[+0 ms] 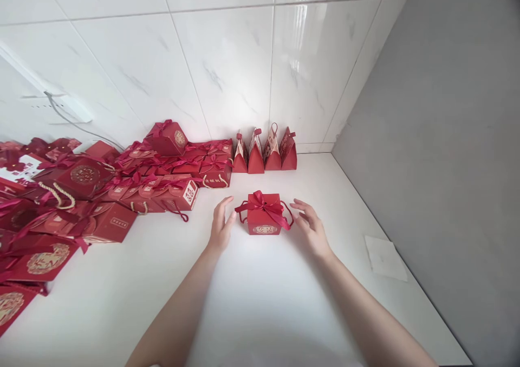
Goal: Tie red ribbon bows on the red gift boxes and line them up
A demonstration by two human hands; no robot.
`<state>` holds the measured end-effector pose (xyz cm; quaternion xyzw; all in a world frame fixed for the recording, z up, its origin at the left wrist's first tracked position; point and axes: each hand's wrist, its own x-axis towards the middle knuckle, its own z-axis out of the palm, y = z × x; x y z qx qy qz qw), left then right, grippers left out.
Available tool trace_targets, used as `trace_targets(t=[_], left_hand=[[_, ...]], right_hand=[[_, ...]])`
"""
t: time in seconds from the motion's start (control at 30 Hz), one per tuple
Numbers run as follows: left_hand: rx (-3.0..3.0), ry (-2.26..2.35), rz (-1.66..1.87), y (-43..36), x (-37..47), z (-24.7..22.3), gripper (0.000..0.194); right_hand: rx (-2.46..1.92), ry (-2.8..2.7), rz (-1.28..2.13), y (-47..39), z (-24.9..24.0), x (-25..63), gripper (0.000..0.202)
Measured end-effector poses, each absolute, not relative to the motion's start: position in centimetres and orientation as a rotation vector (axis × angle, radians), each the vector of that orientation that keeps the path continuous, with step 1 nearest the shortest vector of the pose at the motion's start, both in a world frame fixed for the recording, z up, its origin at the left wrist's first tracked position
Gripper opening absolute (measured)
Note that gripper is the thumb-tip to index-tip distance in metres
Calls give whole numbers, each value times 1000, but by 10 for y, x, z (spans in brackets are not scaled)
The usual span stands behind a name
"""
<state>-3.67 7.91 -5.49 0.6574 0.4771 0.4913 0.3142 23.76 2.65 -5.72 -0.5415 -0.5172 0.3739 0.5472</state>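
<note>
While the red ribbon-tied gift box (257, 216) stands upright on the white tabletop (134, 285), the left hand (221, 227) lies just left of it and the right hand (312, 229) just right, neither clearly nearer. Bow (259, 198) and cord handles (291, 214) stretch left to right. Palms face inward, fingers loosely curved, thumbs apart, gripping nothing; whether fingertips brush the cords, I cannot tell.

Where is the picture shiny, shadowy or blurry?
In the head view, white streaks of glare shine on the wall near the top; in the head view, a soft shadow lies on the table by the right hand; in the head view, the bottom edge is hazy, while the middle box looks fairly sharp.
</note>
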Motion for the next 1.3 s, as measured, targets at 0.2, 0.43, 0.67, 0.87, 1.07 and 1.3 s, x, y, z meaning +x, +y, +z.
trace_targets(t=[0.2, 0.43, 0.67, 0.87, 1.07, 1.3], left_hand=[[2136, 1188, 1338, 64, -24, -43, 36], [2145, 1164, 1345, 66, -26, -42, 32], [2038, 1163, 1277, 66, -26, -38, 34], [2057, 1090, 1232, 68, -29, -37, 36], [2026, 987, 1162, 72, -35, -40, 47], [1875, 951, 947, 72, -29, -55, 81]], right_hand=[[-1044, -1315, 1022, 18, -57, 221, 36], [-1006, -1314, 1081, 19, -56, 222, 36], [-957, -1309, 1104, 20, -60, 220, 36], [-945, -1291, 1115, 21, -61, 220, 35], [-957, -1279, 1118, 22, -61, 221, 37], [-992, -1258, 1205, 22, -62, 221, 39]])
